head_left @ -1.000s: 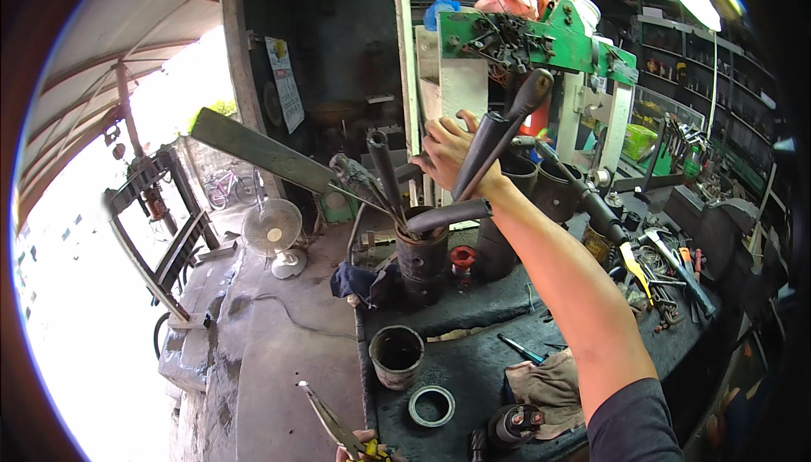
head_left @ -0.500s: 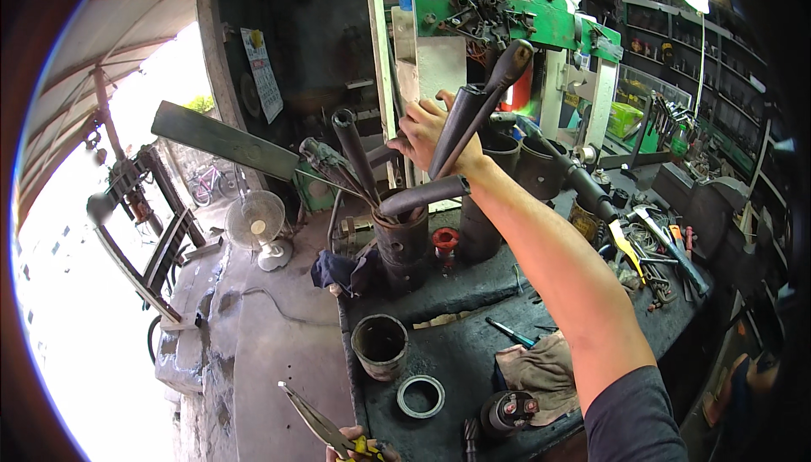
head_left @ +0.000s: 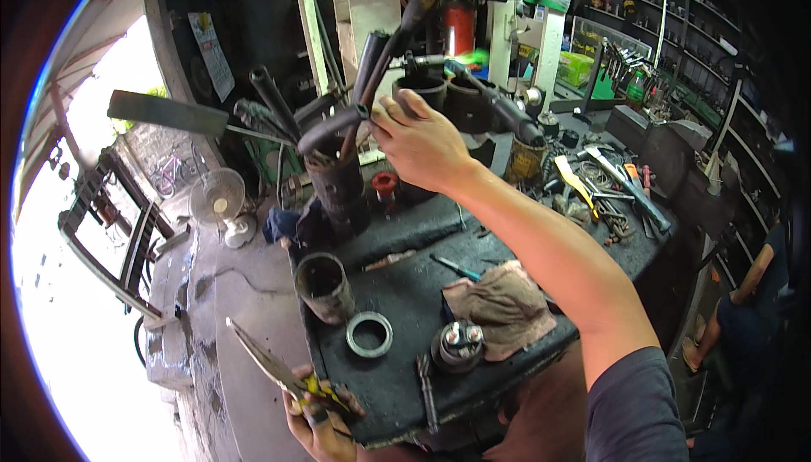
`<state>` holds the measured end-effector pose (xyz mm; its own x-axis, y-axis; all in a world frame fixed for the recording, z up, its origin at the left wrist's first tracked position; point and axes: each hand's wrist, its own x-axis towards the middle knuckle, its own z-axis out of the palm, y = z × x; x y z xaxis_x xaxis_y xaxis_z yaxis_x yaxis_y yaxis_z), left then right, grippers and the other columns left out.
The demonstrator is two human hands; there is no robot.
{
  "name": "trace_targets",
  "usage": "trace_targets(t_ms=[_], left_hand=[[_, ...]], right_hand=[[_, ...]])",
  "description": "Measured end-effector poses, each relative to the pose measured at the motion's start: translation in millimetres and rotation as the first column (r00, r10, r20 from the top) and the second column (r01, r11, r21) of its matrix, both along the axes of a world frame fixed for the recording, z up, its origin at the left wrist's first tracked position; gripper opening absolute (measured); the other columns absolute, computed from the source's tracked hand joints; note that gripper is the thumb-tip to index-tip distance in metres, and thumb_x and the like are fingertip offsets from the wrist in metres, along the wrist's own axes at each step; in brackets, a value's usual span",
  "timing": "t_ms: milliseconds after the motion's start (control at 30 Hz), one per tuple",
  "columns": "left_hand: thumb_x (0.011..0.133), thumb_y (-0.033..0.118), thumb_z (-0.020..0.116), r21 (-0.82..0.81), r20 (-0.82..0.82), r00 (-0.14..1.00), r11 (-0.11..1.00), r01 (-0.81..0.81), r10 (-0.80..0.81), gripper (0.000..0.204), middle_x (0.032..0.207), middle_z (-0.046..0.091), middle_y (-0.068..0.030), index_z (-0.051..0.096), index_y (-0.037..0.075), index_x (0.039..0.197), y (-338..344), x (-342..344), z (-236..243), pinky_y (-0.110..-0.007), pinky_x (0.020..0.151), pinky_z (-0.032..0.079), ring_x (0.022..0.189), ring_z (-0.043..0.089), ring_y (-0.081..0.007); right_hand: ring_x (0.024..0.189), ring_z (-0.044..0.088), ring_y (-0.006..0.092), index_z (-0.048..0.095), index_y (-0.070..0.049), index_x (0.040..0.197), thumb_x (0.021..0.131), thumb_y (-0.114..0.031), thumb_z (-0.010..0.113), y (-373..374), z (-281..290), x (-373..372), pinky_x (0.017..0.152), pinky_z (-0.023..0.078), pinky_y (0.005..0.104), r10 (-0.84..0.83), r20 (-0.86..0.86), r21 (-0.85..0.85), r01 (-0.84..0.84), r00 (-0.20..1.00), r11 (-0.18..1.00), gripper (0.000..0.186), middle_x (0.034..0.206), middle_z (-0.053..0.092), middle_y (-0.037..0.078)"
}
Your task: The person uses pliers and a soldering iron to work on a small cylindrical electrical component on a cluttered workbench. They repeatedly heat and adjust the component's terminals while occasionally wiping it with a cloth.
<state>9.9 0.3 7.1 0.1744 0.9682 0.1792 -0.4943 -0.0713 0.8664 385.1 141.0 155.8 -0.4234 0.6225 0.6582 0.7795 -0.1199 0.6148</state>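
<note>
My left hand (head_left: 319,432), low at the bench's left edge, grips long-nose pliers (head_left: 263,362) with yellow and black handles, jaws pointing up and left. My right hand (head_left: 427,145) is stretched over the bench beside a dark metal can (head_left: 338,192) crammed with tools. Its fingers are bent and apart near the end of a dark curved handle (head_left: 334,127); no held thing shows. From the can rise a dark pipe (head_left: 272,93), a long wooden-tipped handle (head_left: 414,14) and a broad flat blade (head_left: 165,113).
On the black bench are a metal cup (head_left: 325,291), a metal ring (head_left: 369,334), a round part with two terminals (head_left: 458,346), a short shaft (head_left: 427,394), a rag (head_left: 500,303) and a hammer (head_left: 629,189). A fan (head_left: 218,197) stands left; another person (head_left: 743,301) is at right.
My right hand has drawn back toward me from among the handles at the can. My left hand has come further into view with the pliers. The view has shifted right and down.
</note>
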Motion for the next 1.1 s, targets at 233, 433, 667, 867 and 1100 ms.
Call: trace_targets(t_ms=[233,433,667,867,1100], left_hand=[[0.110,0.045,0.064,0.066,-0.042,0.999,0.998,0.011,-0.009,0.060,0.100,0.062,-0.0080,0.047,0.001,0.146,-3.5,-0.2,3.1,-0.034,0.058,0.056,0.074,0.066,-0.0190],[0.111,0.047,0.062,0.047,-0.052,0.998,0.999,0.022,-0.020,0.058,0.091,0.063,-0.0082,0.049,0.002,0.145,-5.8,3.9,14.0,-0.030,0.055,0.053,0.067,0.064,-0.0169],[0.113,0.049,0.056,0.239,-0.170,0.964,0.958,-0.160,0.204,0.060,0.086,0.064,-0.0086,0.048,0.003,0.150,-9.3,10.6,12.4,-0.029,0.060,0.052,0.068,0.063,-0.0155],[0.114,0.044,0.055,0.168,-0.086,0.971,0.964,-0.205,0.221,0.055,0.087,0.061,-0.0101,0.045,0.007,0.153,-6.7,11.5,3.0,-0.030,0.060,0.052,0.066,0.059,-0.0184],[0.114,0.044,0.052,0.139,-0.082,0.968,0.964,-0.226,0.239,0.053,0.085,0.060,-0.0102,0.045,0.007,0.153,-6.4,12.7,5.9,-0.031,0.057,0.051,0.066,0.061,-0.0193]], right_hand=[[0.107,0.067,0.0263,0.076,-0.010,0.116,0.092,-0.017,0.075,-138.1,-35.0,-19.1,0.096,0.051,0.0428,0.170,-0.530,-0.063,-0.239,0.831,0.969,0.025,0.116,0.068,0.006],[0.102,0.069,0.0313,0.076,-0.009,0.115,0.095,-0.020,0.076,-230.7,-69.4,-14.1,0.087,0.056,0.0441,-0.066,-0.763,-0.297,-0.258,0.643,0.919,0.023,0.109,0.070,0.007],[0.101,0.069,0.0303,0.077,-0.011,0.108,0.094,-0.024,0.078,-268.6,-93.4,4.8,0.088,0.054,0.0436,-0.117,-0.729,-0.416,-0.301,0.675,0.858,0.019,0.103,0.068,0.007],[0.098,0.069,0.0298,0.073,-0.009,0.097,0.090,-0.019,0.073,-261.9,-96.9,7.7,0.087,0.052,0.0423,-0.145,-0.654,-0.493,-0.273,0.743,0.826,0.012,0.100,0.068,0.008],[0.098,0.069,0.0307,0.069,-0.007,0.098,0.085,-0.015,0.073,-258.3,-90.6,-9.2,0.088,0.052,0.0430,-0.032,-0.616,-0.492,-0.352,0.787,0.796,0.016,0.101,0.066,0.010]])
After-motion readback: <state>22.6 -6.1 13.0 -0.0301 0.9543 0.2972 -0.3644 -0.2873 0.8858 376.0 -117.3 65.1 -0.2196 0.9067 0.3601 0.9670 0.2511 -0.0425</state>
